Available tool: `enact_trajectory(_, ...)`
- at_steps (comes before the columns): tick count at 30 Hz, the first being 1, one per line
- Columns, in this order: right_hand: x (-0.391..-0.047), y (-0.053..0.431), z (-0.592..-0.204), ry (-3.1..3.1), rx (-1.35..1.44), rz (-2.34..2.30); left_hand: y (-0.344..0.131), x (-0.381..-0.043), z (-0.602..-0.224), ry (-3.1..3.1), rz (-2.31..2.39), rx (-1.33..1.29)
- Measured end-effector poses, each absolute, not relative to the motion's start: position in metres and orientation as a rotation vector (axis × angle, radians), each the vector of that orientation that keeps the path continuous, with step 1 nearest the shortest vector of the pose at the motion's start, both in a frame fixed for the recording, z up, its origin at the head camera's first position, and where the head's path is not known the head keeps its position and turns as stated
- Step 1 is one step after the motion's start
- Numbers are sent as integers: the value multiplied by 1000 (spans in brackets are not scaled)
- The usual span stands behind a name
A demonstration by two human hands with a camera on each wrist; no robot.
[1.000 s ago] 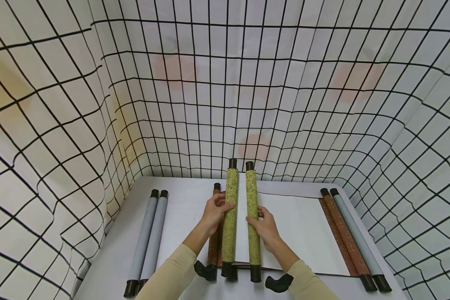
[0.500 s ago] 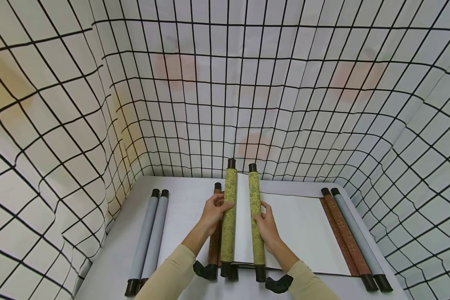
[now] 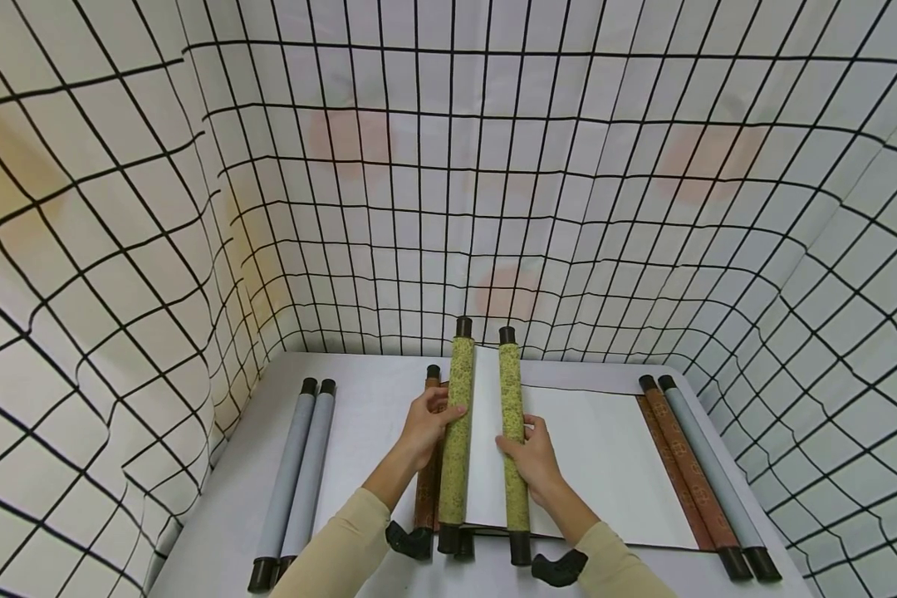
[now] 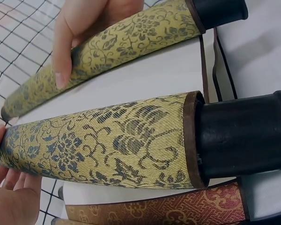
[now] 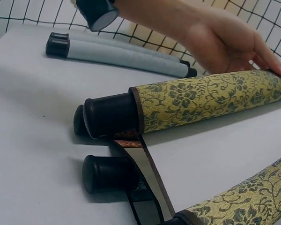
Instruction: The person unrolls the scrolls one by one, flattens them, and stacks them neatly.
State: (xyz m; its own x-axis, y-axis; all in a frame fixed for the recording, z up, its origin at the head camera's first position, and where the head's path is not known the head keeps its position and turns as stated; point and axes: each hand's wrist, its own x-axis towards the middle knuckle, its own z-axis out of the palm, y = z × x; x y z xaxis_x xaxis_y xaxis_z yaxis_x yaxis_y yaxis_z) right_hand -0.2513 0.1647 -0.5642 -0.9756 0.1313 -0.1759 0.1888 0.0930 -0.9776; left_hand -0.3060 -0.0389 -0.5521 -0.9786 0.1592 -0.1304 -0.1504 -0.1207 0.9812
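A hanging scroll in yellow brocade with dark flowers and black end knobs is partly unrolled between my hands. My left hand [image 3: 423,425] grips its left roll [image 3: 458,432], thumb on top and fingers behind. With the thumb across the front, my right hand [image 3: 536,458] holds the right roll [image 3: 513,440]. A narrow white strip of paper [image 3: 486,448] shows between the rolls. Underneath lies a red-brown scroll, spread open to the right with its white sheet [image 3: 605,457] showing. One brown roll [image 3: 424,497] pokes out beside my left hand, partly hidden.
Two pale grey scrolls [image 3: 310,473] lie at the table's left. At the right are a brown roll [image 3: 691,473] and another grey one [image 3: 718,477]. Black netting [image 3: 493,208] over white cloth encloses the back and sides of the white table [image 3: 217,531].
My right hand has shifted slightly right with its roll, widening the white strip between the two yellow rolls. My left hand and its roll have stayed nearly in place.
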Motion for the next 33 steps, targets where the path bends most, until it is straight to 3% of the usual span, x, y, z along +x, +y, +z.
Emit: enact_trajectory(33, -256, 178, -560, 2399, 291, -1954, -44, -308, -557, 1866, 2272, -34)
